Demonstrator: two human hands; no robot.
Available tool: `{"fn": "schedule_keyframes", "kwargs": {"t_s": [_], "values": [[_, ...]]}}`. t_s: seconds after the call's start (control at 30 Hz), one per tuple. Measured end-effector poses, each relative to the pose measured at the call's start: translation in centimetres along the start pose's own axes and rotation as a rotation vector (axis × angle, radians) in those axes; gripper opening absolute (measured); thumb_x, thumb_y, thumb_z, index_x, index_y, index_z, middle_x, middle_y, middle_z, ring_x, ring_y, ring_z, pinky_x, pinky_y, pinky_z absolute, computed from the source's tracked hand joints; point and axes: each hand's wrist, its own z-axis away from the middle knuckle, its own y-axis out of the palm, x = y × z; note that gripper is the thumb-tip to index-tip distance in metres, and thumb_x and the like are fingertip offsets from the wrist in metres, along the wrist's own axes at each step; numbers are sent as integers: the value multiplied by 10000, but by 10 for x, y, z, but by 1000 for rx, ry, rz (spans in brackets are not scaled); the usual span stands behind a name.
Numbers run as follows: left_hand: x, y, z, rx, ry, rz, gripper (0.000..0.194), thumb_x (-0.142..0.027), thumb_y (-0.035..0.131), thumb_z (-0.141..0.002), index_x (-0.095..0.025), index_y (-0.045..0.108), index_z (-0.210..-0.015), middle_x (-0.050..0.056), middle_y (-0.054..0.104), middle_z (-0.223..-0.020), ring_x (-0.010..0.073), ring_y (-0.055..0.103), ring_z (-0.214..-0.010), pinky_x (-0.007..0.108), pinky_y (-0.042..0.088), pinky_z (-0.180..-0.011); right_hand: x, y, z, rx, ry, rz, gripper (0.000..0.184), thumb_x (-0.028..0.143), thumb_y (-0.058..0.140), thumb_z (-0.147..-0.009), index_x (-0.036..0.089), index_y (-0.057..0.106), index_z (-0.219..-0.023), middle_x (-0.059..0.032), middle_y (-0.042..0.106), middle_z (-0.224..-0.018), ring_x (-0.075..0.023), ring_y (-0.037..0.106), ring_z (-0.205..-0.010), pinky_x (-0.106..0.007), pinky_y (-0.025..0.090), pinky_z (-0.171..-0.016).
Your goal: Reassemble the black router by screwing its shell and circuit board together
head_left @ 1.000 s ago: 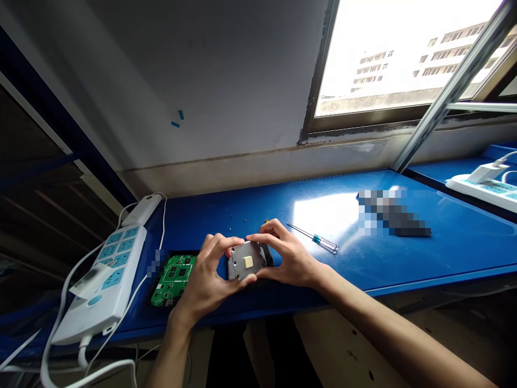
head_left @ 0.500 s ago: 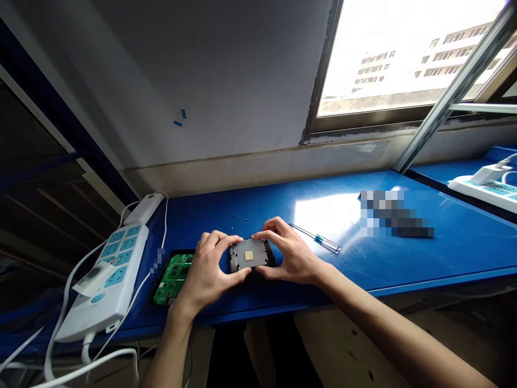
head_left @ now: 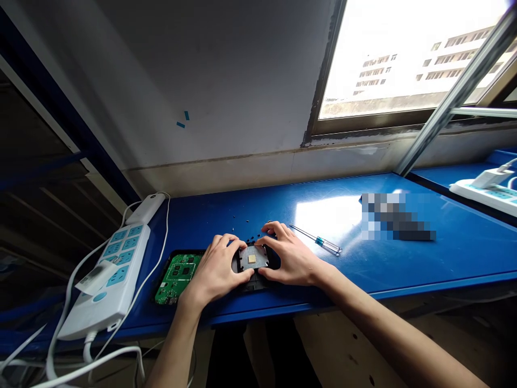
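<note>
A grey metal plate (head_left: 259,252) with a pale yellow square pad (head_left: 252,259) lies between my hands, over a black plastic casing (head_left: 252,283). My left hand (head_left: 220,264) grips the plate's left end, with the thumb at the near edge and fingers at the far edge. On the opposite end, my right hand (head_left: 286,253) pinches it the same way. Whether the plate rests fully in the casing, I cannot tell. Left of my left hand is a green circuit board (head_left: 177,275) in a black shell, partly covered by that hand.
Several small dark screws (head_left: 252,237) lie just behind my hands. A screwdriver (head_left: 323,242) with a clear blue handle is to the right. A white power strip (head_left: 121,275) with cables stands at the left. A blurred dark object (head_left: 399,218) lies farther right on the blue table (head_left: 404,264).
Both hands have brought the metal plate down over the black casing, whose near part now shows. Several small screws behind it have come into view.
</note>
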Motion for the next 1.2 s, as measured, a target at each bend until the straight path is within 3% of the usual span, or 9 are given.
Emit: {"fn": "schedule_keyframes", "kwargs": {"t_s": [0.3, 0.4, 0.5, 0.7, 0.9, 1.03, 1.13, 1.2], "values": [[-2, -1, 5, 20, -16, 1, 430, -440, 695, -805, -261, 602, -1184, 47, 583, -1280, 279, 502, -1201, 457, 462, -1034, 2, -2, -1, -65, -44, 16, 480, 453, 700, -815, 215, 626, -1226, -117, 524, -1245, -277, 520, -1140, -451, 473, -1015], [-1, 3, 9, -26, -14, -17, 494, -457, 684, -822, -258, 579, -1261, 55, 567, -1325, 278, 478, -1264, 463, 437, -1088, 0, -1, -3, -198, 55, 86, 278, 343, 538, -954, 199, 643, -1168, -113, 574, -1173, -252, 555, -1079, -433, 489, -977], [-4, 8, 15, -87, -9, -70, 488, -450, 677, -837, -255, 582, -1274, 59, 557, -1350, 283, 470, -1286, 473, 444, -1095, -6, 3, -7, -280, 211, 225, 252, 301, 479, -990, 176, 655, -1120, -126, 603, -1115, -265, 578, -1023, -433, 509, -920], [-19, 27, 35, -241, 94, -215, 451, -442, 642, -881, -255, 585, -1287, 81, 556, -1385, 330, 457, -1319, 582, 362, -1152, -17, 9, -7, -185, 329, 376, 264, 332, 596, -933, 181, 635, -1145, -120, 640, -1031, -294, 626, -977, -415, 534, -824], [-26, 46, 49, -238, 124, -207, 449, -447, 595, -921, -233, 572, -1314, 81, 594, -1363, 309, 513, -1291, 581, 379, -1154, -21, 12, -6, -213, 347, 318, 191, 231, 545, -941, 193, 587, -1124, -104, 683, -1016, -278, 664, -926, -381, 540, -731], [-24, 46, 50, -235, 119, -175, 439, -450, 570, -936, -242, 566, -1322, 73, 596, -1368, 303, 519, -1290, 584, 400, -1138, -18, 8, -9, -381, 311, 283, 243, 246, 535, -950, 198, 556, -1188, -95, 692, -988, -271, 676, -884, -369, 552, -664], [-22, 46, 53, -268, 119, -154, 462, -459, 570, -936, -235, 554, -1340, 90, 584, -1379, 314, 505, -1306, 572, 441, -1104, -15, 2, -8, -611, 212, 216, 349, 257, 517, -971, 200, 486, -1314, -91, 672, -967, -223, 659, -750, -346, 549, -576], [-21, 47, 55, -295, 111, -134, 459, -455, 562, -942, -241, 545, -1349, 93, 577, -1381, 311, 497, -1311, 555, 460, -1087, -16, 0, -6, -789, 118, 123, 484, 228, 531, -961, 236, 390, -1423, -89, 648, -1013, -203, 647, -748, -355, 573, -597]]}}
